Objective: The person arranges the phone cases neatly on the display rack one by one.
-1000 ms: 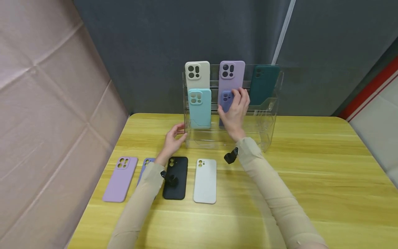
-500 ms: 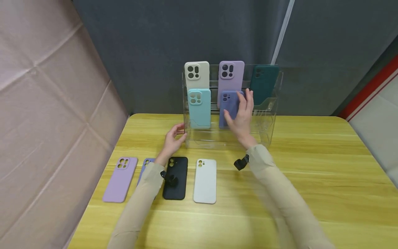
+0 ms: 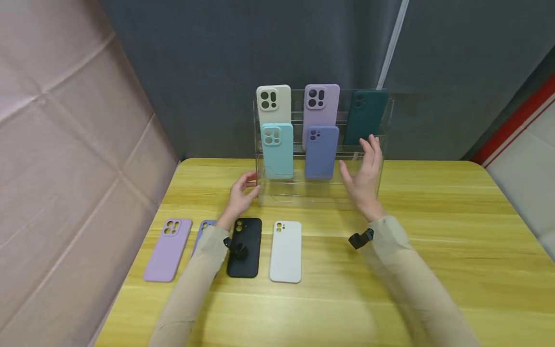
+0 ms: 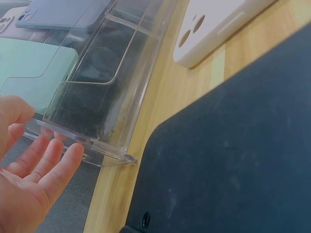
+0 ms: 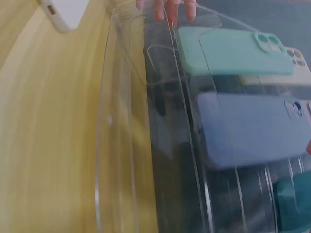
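A clear display stand (image 3: 282,198) stands on the table, holding several phone cases. Its front row has a turquoise phone case (image 3: 277,156) at left and a periwinkle phone case (image 3: 321,156) beside it. Behind them are a cream phone case (image 3: 275,103), a lilac phone case (image 3: 322,103) and a dark green phone case (image 3: 366,115). My left hand (image 3: 241,196) touches the stand's left side with its fingers (image 4: 63,167) extended. My right hand (image 3: 364,178) holds nothing, fingers spread, before the stand's right part; only a fingertip shows in the right wrist view.
Nearer me on the wooden table (image 3: 338,299) lie a lilac case (image 3: 166,253), a periwinkle case (image 3: 201,236) partly hidden by my left sleeve, a black case (image 3: 244,265) and a white case (image 3: 286,253). A grey curtain (image 3: 217,72) hangs behind.
My right hand has let go of the periwinkle phone case in the front row and moved right, its fingers spreading. The case stays in the stand. My left hand has not moved.
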Tool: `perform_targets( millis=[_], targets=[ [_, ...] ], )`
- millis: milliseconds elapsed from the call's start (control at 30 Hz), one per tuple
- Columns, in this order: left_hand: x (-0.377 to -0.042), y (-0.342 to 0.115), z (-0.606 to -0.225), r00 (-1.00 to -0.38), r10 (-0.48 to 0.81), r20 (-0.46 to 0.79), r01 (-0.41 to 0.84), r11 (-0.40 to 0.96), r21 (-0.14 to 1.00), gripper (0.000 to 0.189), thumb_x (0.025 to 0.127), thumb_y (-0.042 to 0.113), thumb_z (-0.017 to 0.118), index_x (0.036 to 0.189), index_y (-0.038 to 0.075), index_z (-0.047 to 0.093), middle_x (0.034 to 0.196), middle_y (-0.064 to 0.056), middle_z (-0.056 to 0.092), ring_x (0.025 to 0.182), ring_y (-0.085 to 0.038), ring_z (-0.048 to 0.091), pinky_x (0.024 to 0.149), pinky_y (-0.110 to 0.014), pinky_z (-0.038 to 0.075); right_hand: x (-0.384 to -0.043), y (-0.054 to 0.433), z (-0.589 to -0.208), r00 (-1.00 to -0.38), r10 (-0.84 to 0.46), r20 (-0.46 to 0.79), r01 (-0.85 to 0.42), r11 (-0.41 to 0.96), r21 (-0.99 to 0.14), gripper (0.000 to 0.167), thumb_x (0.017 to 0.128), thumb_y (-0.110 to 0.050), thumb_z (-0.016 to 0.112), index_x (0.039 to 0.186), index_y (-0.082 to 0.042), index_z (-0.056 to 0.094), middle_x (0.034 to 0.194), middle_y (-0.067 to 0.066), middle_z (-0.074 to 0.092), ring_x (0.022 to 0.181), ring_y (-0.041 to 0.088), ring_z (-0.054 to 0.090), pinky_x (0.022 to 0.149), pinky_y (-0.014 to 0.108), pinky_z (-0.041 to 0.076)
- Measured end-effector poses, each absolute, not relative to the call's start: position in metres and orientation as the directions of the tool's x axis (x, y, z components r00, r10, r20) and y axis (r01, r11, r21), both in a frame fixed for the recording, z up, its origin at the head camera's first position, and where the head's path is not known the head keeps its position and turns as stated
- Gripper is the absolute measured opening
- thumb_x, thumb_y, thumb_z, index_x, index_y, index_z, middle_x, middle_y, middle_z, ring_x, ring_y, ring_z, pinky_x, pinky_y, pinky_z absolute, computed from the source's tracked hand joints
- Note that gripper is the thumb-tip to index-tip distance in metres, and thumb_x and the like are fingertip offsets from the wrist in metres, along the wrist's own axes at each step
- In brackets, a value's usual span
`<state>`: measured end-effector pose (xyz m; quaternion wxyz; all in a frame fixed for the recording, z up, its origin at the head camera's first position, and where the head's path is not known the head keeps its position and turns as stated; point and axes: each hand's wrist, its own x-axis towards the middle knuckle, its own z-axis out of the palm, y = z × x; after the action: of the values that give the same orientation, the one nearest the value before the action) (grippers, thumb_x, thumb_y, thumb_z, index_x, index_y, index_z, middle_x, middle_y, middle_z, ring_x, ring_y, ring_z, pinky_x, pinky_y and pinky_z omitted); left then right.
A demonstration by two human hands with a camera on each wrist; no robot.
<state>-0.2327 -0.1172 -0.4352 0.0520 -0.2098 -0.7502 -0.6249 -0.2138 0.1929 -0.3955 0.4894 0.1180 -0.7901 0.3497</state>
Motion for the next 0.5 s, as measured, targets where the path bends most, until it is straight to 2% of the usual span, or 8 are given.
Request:
perform_targets(
  millis=[233, 367, 500],
  targets=[
    [-0.246, -0.119, -0.456, -0.912, 0.232, 0.34, 0.379, 0.151, 0.913, 0.04, 0.089, -0.007, 0.056, 0.129, -0.009, 0.047, 0.122, -0.029, 0.05, 0.105, -0.044, 0.052, 0.097, -0.056, 0.039, -0.203, 0.219, -0.411, -0.485, 0.278, 0.829, -0.499, 0.691, -0.523, 0.059, 0.082, -0.001, 0.064, 0.133, 0.007, 0.036, 0.141, 0.022, 0.033, 0.134, 0.026, 0.028, 0.112, 0.039, 0.024],
    [-0.245, -0.119, -0.455, -0.911, 0.231, 0.342, 0.38, 0.15, 0.913, 0.04, 0.089, -0.006, 0.057, 0.128, -0.008, 0.048, 0.122, -0.027, 0.051, 0.105, -0.042, 0.052, 0.097, -0.056, 0.039, -0.197, 0.23, -0.42, -0.552, 0.333, 0.765, -0.447, 0.656, -0.608, 0.059, 0.083, 0.003, 0.061, 0.135, 0.008, 0.035, 0.134, 0.026, 0.038, 0.127, 0.03, 0.036, 0.105, 0.04, 0.032],
    [-0.241, -0.117, -0.449, -0.913, 0.229, 0.339, 0.375, 0.135, 0.917, 0.04, 0.089, -0.008, 0.056, 0.128, -0.01, 0.048, 0.122, -0.03, 0.05, 0.105, -0.045, 0.051, 0.097, -0.058, 0.038, -0.191, 0.234, -0.428, -0.64, 0.411, 0.649, -0.361, 0.584, -0.727, 0.058, 0.082, 0.008, 0.058, 0.136, 0.005, 0.037, 0.128, 0.024, 0.044, 0.114, 0.032, 0.046, 0.091, 0.036, 0.041]
  ],
)
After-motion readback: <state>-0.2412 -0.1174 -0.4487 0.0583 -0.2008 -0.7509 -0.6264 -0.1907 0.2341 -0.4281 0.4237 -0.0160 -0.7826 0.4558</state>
